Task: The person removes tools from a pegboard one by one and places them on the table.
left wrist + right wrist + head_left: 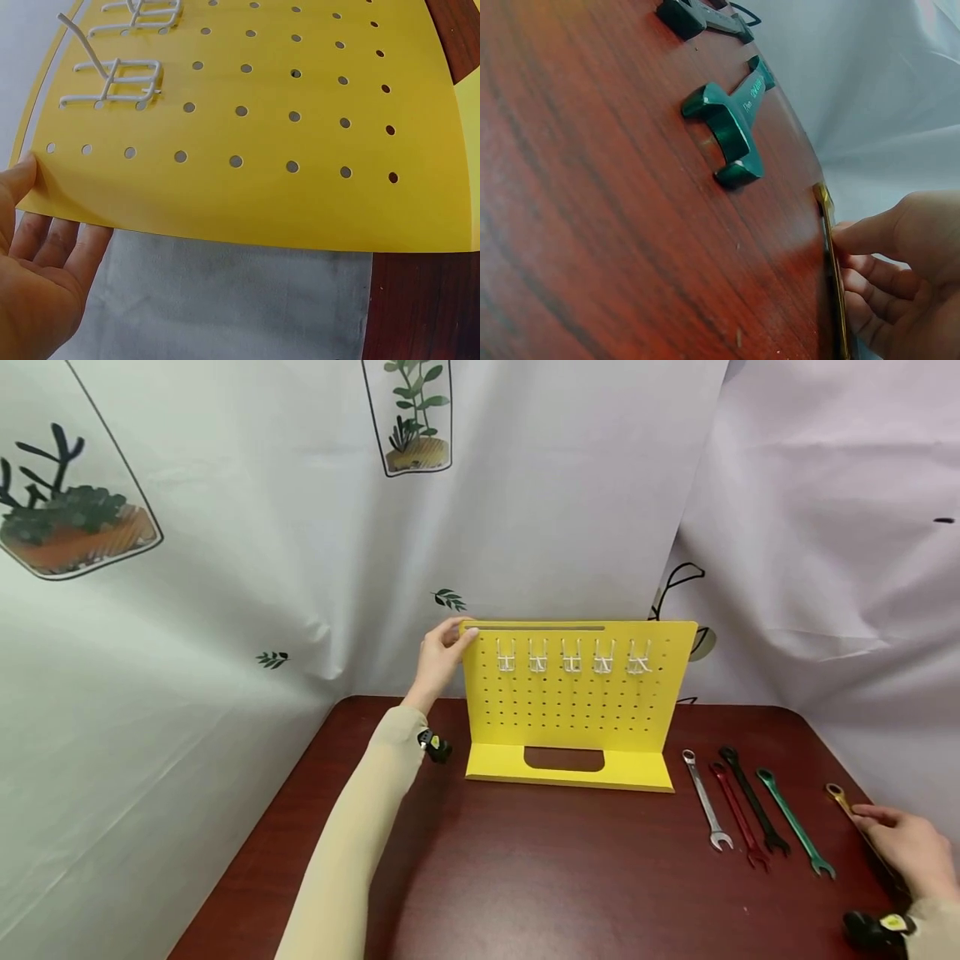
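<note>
A yellow pegboard (562, 735) stands upright on its flat base at the back of the table. My left hand (438, 662) pinches its upper left corner, thumb (22, 180) on the front face and fingers behind. Several white wire hooks (572, 663) sit in a row across the board's upper part. At the table's right edge my right hand (906, 850) grips a gold combination wrench (840, 797). In the right wrist view the wrench (835, 281) shows edge-on, tilted up on its side against the thumb and fingers; its lower end is out of frame.
Left of the gold wrench lie a green wrench (795, 818), a black wrench (753, 797), a red wrench (738, 814) and a silver wrench (707, 802), roughly side by side on the dark red table (570, 877). A white printed curtain (300, 527) hangs behind.
</note>
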`<state>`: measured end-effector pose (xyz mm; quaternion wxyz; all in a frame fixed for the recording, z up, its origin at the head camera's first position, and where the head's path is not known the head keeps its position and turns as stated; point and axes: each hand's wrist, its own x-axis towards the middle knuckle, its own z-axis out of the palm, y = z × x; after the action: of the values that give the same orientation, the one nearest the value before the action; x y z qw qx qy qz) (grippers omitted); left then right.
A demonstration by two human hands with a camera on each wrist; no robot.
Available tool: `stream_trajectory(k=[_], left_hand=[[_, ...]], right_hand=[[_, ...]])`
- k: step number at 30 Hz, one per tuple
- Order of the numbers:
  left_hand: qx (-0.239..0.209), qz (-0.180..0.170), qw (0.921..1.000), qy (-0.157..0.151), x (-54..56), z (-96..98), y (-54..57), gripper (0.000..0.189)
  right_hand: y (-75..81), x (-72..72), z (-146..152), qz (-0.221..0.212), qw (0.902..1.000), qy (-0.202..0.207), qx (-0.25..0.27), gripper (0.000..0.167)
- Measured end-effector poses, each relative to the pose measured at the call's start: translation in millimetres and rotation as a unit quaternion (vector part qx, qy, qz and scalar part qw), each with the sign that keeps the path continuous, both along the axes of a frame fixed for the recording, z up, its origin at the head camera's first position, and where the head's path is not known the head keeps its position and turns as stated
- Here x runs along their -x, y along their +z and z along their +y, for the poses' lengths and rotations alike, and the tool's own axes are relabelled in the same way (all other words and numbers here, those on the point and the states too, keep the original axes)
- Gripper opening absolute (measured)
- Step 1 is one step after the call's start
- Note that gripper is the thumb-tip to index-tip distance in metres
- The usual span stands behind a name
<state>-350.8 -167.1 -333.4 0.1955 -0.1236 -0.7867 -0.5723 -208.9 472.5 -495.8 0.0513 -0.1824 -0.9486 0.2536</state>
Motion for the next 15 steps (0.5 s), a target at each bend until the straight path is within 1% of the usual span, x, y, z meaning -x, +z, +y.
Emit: stream_trajectory(k=[4,8,10,15], left_hand=[[0.012,0.001,0.9999,0.003,0.0,-3.6,0.6,0.044],[0.037,-0.004,0.9993,0.004,-0.3,-3.9,-1.1,0.060],[0.045,-0.006,0.9989,0.010,-1.0,-3.8,-3.3,0.065],[0.053,0.000,0.9983,0.026,-7.0,-6.9,-9.2,0.068]], right_hand=[[3.0,2.4,-0.5,0.016,0.9996,0.023,-0.005,0.039],[4.7,1.1,-0.8,0.012,0.9997,0.021,0.007,0.042],[5.0,-0.5,-0.4,0.013,0.9996,0.023,0.010,0.043],[8.2,-4.9,0.0,0.042,0.9982,0.043,0.005,0.046]])
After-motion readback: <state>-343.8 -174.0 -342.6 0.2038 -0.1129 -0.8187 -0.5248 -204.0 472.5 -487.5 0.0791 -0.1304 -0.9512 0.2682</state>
